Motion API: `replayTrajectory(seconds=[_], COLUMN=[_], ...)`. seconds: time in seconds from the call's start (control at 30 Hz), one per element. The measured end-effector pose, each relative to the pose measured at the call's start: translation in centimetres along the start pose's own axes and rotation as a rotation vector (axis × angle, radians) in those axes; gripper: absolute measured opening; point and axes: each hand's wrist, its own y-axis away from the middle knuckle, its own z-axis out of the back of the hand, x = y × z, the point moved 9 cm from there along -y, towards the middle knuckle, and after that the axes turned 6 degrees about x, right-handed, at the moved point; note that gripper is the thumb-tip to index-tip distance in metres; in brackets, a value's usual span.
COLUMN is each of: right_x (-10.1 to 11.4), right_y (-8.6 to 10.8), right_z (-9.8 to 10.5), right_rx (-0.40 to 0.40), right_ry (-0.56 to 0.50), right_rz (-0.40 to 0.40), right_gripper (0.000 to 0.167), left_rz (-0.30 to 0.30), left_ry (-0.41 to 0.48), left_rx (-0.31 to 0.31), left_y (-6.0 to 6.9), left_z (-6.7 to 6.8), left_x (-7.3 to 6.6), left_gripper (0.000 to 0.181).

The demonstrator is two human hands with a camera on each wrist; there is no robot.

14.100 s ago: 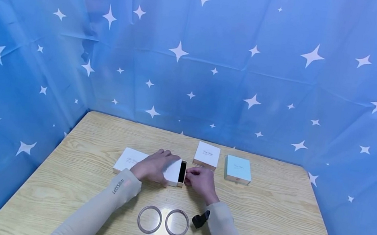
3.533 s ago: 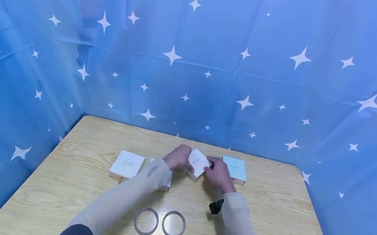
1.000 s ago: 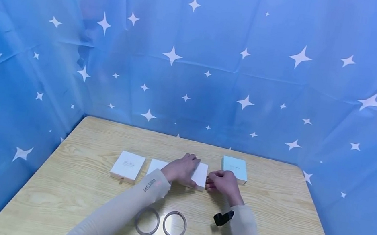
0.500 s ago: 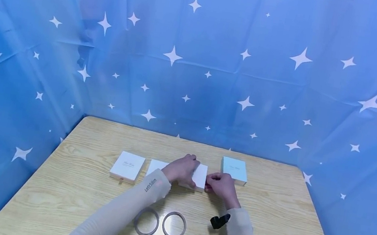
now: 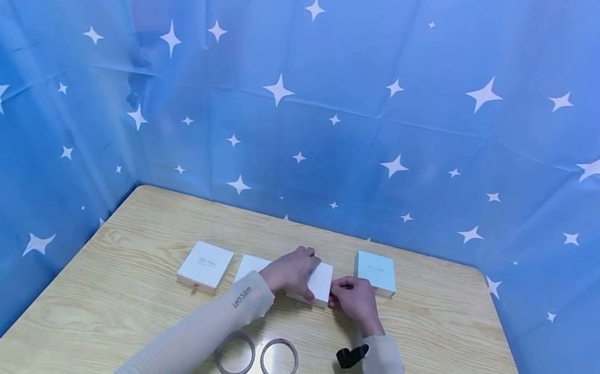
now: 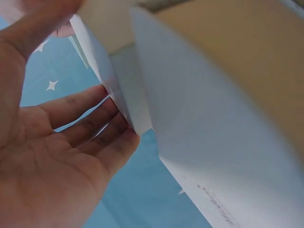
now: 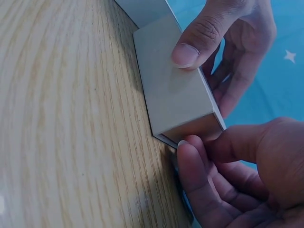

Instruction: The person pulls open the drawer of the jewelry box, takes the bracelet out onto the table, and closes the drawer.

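My left hand [image 5: 293, 271] spans a small white drawer box [image 5: 322, 284] flat on the wooden table, thumb on its near side and fingers on its far side. At the box's right end is my right hand [image 5: 354, 297]. In the right wrist view, the right hand's thumb and index finger [image 7: 192, 164] pinch close together at the lower edge of the drawer front [image 7: 190, 127]; what lies between them is hidden. A second white box [image 5: 249, 265] sits just left, partly behind my left hand. In the left wrist view, a white box with lettering [image 6: 204, 128] fills the right side.
A third white box [image 5: 206, 263] with a small pull tab lies farther left. A pale blue box [image 5: 376, 271] stands behind my right hand. Two clear rings [image 5: 280, 361] lie near the front. A blue star-patterned curtain [image 5: 338, 89] borders the table.
Earlier both hands held the white box tilted off the table near the back. It now lies flat beside the second box. Over the last half second the hands have barely moved.
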Motion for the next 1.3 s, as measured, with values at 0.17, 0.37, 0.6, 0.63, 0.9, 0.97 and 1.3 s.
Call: replayTrajectory(seconds=[0.17, 0.37, 0.6, 0.63, 0.9, 0.97, 1.3], right_x=[0.1, -0.1, -0.2, -0.3, -0.7, -0.9, -1.4], right_y=[0.0, 0.0, 0.2, 0.3, 0.6, 0.7, 0.8], right_z=[0.2, 0.7, 1.0, 1.0, 1.5, 1.6, 2.2], right_rx=[-0.005, -0.02, -0.027, -0.026, -0.032, -0.029, -0.037], right_ry=[0.002, 0.026, 0.037, 0.04, 0.044, 0.045, 0.043], right_rz=[0.006, -0.004, -0.001, -0.001, -0.012, -0.019, -0.038], right_gripper=[0.014, 0.013, 0.014, 0.014, 0.015, 0.015, 0.014], left_rz=[-0.001, 0.004, 0.0, 0.002, 0.008, 0.009, -0.001], left_ry=[0.013, 0.017, 0.03, 0.03, 0.007, 0.004, 0.008], left_rx=[-0.012, -0.012, -0.001, 0.002, 0.019, 0.023, 0.019], left_y=[0.0, 0.2, 0.2, 0.2, 0.0, 0.0, 0.0], left_z=[0.0, 0.0, 0.0, -0.1, -0.2, -0.3, -0.4], left_x=[0.1, 0.1, 0.1, 0.2, 0.3, 0.3, 0.4], left_gripper=[0.076, 0.075, 0.078, 0.079, 0.084, 0.085, 0.085])
